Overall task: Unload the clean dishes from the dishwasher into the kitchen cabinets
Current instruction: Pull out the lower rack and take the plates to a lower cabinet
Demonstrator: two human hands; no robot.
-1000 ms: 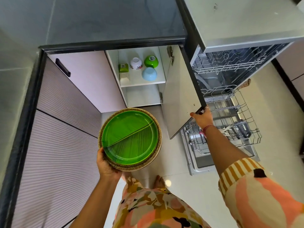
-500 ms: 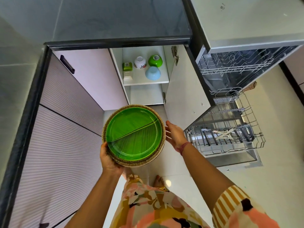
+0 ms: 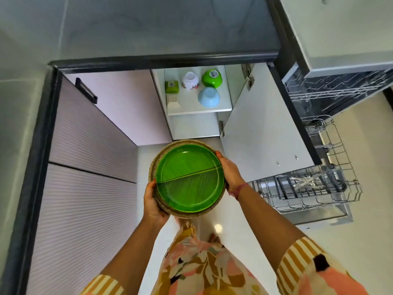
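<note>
at frame centre both hands held a stack of plates (image 3: 190, 179), green one on top; the left hand (image 3: 153, 203) gripped its lower-left rim, the right hand (image 3: 230, 173) cupped its right edge; above, the open cabinet (image 3: 263, 124) held bowls (image 3: 208, 97); the dishwasher rack (image 3: 306, 188) stood at right
</note>
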